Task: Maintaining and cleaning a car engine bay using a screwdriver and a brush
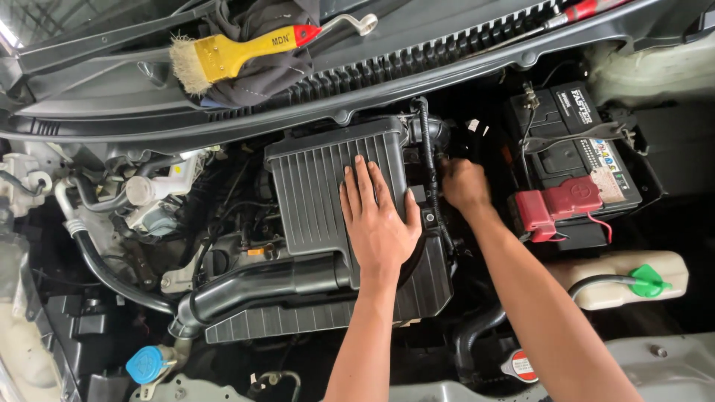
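Note:
I look down into a car's engine bay. My left hand lies flat, fingers spread, on the ribbed black lid of the air filter box. My right hand reaches down at the box's right side, next to a black corrugated hose; its fingers curl into the dark gap there and what they touch is hidden. A thick black intake duct leaves the box at the lower left.
A battery with a red terminal cover sits to the right. A pale reservoir with a green cap lies below it. A yellow-handled brush on a dark cloth and a red-handled screwdriver rest on the cowl. A blue cap shows lower left.

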